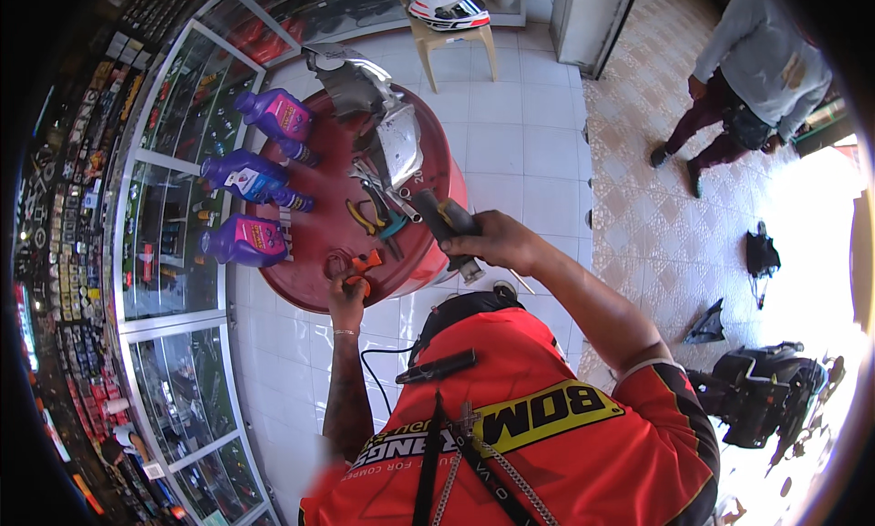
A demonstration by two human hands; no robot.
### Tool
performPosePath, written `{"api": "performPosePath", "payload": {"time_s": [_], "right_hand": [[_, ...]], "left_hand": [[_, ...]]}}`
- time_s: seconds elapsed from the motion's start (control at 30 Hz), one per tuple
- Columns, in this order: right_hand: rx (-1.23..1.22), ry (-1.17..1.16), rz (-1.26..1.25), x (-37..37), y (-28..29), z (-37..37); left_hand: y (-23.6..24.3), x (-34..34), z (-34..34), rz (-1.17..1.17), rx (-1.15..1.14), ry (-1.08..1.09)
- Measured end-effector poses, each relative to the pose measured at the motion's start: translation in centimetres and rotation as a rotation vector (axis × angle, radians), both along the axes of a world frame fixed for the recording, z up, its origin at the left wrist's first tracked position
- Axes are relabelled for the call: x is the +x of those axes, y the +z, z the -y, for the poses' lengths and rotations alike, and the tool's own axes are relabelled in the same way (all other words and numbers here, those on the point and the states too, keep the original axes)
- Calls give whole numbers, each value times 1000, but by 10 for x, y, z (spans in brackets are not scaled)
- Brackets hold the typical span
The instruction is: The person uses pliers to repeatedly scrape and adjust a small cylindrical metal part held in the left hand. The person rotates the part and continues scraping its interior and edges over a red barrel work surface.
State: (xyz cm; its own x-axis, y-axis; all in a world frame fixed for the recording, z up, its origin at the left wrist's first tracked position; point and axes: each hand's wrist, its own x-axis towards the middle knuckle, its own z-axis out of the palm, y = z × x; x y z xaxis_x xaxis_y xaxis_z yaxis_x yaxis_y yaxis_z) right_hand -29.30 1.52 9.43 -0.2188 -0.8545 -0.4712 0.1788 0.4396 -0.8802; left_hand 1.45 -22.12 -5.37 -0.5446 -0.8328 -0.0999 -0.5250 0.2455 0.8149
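My right hand (504, 241) is wrapped around a dark grey, tube-like part (444, 218), held past the right edge of a red drum (314, 193). At the drum's near edge, my left hand (345, 292) has its fingers closed on a small orange object (366, 262), whose exact kind I cannot make out. Ahead of my hands on the drum top lie pliers with yellow handles (367, 221), a teal-handled tool (394, 223) and several metal wrenches (366, 173). Beyond them rests a silver-grey, bent vehicle part (399, 146) with a torn-looking dark grey panel (344, 87).
Several purple bottles (244, 178) stand along the drum's left side. Glass display cabinets (173, 243) line the left. A helmet (449, 5) sits on a beige chair (456, 36) at the back. A person (764, 70) stands at the far right; a motorcycle (766, 385) is nearer.
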Motion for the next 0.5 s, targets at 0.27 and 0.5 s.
{"api": "performPosePath", "payload": {"time_s": [0.27, 0.5], "right_hand": [[-19, -27, 20, 33, 28, 76], [-138, -135, 312, 64, 23, 144]], "left_hand": [[0, 0, -5, 145, -145, -50], [17, 3, -8, 286, -192, -34]]}}
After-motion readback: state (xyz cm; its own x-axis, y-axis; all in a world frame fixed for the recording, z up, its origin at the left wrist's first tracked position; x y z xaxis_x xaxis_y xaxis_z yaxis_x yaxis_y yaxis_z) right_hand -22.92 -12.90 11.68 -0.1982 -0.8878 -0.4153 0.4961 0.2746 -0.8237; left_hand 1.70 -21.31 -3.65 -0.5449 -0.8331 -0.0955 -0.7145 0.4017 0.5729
